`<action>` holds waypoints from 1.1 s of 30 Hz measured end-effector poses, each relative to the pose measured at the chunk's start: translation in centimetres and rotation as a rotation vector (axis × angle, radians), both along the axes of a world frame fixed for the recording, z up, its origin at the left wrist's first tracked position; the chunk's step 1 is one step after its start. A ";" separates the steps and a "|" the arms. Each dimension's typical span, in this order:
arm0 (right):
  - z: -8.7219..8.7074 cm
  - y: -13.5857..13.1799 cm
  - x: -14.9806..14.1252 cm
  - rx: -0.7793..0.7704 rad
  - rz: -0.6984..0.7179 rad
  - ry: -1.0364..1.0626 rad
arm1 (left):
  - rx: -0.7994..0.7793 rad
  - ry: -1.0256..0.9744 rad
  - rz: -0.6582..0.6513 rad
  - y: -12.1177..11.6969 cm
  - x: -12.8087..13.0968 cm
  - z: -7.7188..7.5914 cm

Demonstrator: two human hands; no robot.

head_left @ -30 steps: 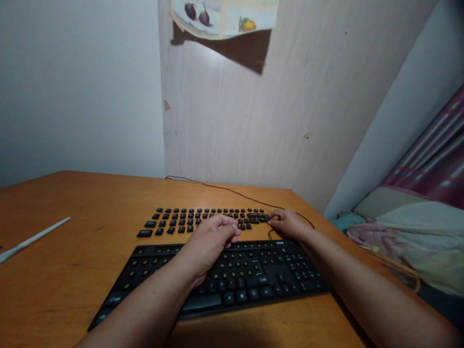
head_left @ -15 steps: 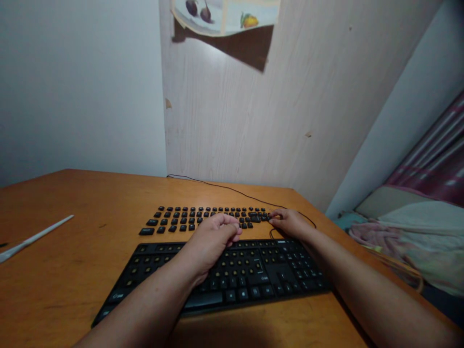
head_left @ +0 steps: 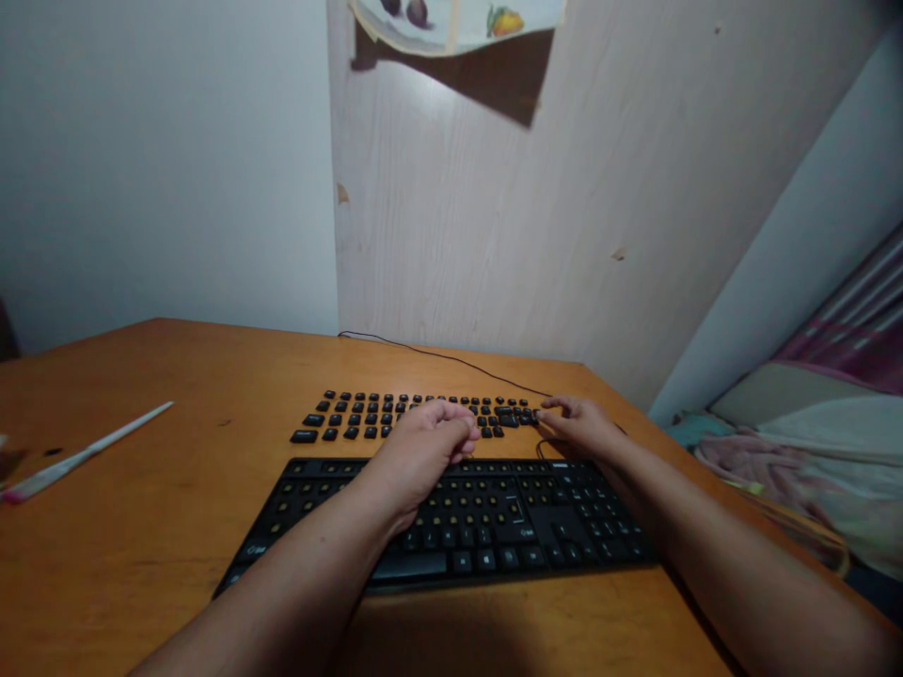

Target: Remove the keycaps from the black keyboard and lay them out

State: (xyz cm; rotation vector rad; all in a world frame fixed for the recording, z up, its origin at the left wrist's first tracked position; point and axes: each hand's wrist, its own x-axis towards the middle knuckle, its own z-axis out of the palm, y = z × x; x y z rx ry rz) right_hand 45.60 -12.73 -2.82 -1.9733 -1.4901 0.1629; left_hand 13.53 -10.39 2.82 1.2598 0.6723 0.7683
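Note:
A black keyboard (head_left: 423, 562) lies on the wooden desk, many of its keys stripped down to small pale posts. Behind it, loose black keycaps (head_left: 351, 432) are laid out in rows. My left hand (head_left: 432, 442) hovers over the keyboard's back edge and the keycaps, its fingers curled and pressed together. Whatever they may hold is hidden. At the right end of the rows is my right hand (head_left: 579, 423), thumb and forefinger a little apart beside the last keycaps. I cannot make out anything between them.
A thin black cable (head_left: 451, 356) runs along the back of the desk (head_left: 232, 376). A long white stick-like object (head_left: 99, 453) lies at the left. Pictures (head_left: 472, 23) hang on the wall. Beyond the desk's right edge is rumpled bedding (head_left: 748, 461).
The view has shifted slightly, moving the scene right and up. The thumb and forefinger of my right hand have parted a little. My left hand stays curled above the keyboard.

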 end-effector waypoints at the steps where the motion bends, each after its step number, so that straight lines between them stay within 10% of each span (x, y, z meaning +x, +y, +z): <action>1: 0.3 -0.1 0.0 0.023 -0.018 -0.003 | -0.011 -0.022 0.014 0.1 -0.1 0.1; 17: 5.4 -6.0 -4.3 0.269 -0.084 0.176 | 0.069 -0.026 0.133 0.8 -0.5 0.5; 33: 5.7 -12.6 -9.0 0.180 -0.025 0.901 | 0.911 0.329 -0.076 -2.1 0.3 -2.8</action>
